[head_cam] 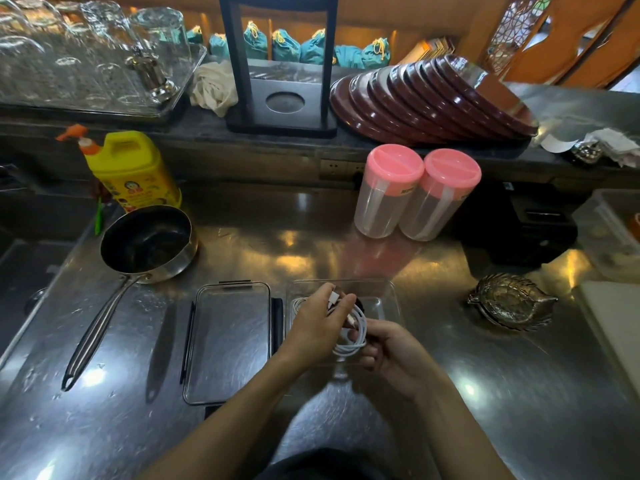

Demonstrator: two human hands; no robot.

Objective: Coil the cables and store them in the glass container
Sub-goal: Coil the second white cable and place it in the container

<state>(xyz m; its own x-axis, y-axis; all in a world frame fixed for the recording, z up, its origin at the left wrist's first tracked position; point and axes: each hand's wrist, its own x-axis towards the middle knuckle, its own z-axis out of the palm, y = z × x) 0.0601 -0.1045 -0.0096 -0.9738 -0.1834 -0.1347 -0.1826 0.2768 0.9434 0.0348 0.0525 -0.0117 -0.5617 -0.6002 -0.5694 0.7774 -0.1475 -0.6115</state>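
Steel counter (450, 393); white cable (356, 336), loosely coiled

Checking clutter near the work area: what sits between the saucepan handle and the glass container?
In the head view, the clear lid lies flat between the saucepan handle and the glass container, close beside the container, apart from the handle.

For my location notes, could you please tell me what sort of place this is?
Probably a restaurant or cafe service counter: a steel worktop, a tray of upturned glasses and a stack of brown plates on the ledge behind.
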